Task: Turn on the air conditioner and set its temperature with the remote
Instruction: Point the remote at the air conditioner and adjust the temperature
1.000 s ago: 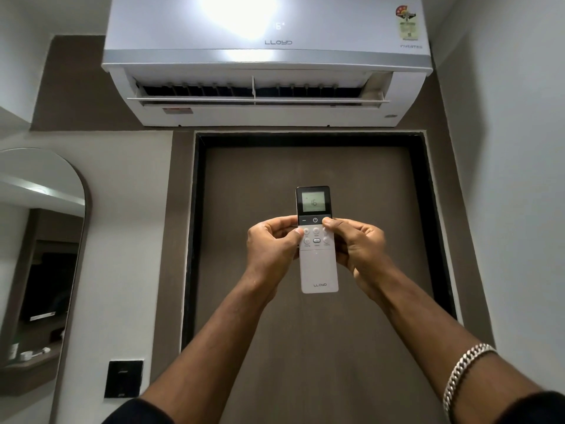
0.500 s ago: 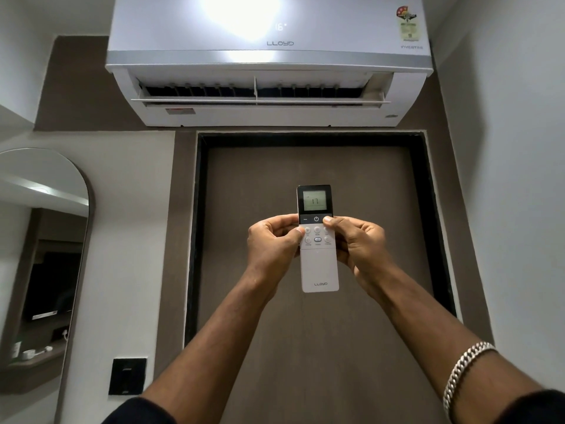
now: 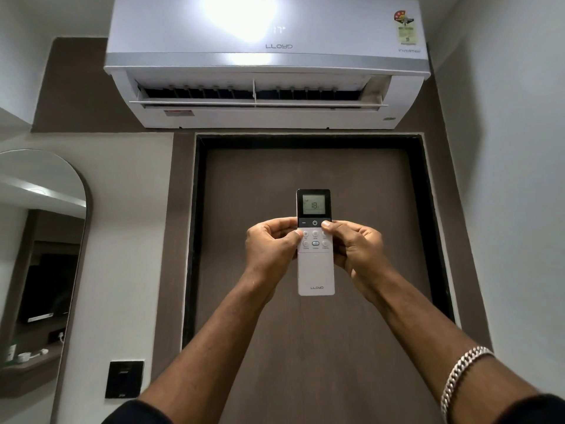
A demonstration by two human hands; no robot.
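Note:
A white wall-mounted air conditioner (image 3: 266,71) hangs above the door, its louver open and its panel showing 17. I hold a slim white remote (image 3: 315,270) upright in front of the door, its dark screen reading 18. My left hand (image 3: 270,246) grips its left side, thumb on the upper-left buttons. My right hand (image 3: 357,249) grips the right side, with the thumb pressed on the button right of the power symbol.
A dark brown door (image 3: 308,332) in a black frame fills the centre. An arched mirror (image 3: 39,255) hangs on the left wall, with a black switch plate (image 3: 124,378) below and to its right. A plain grey wall (image 3: 519,209) stands to the right.
The remote's reading has gone from 16 to 17 to 18, and the unit's panel from 16 to 17. Both hands stay on the remote; the view has shifted slightly.

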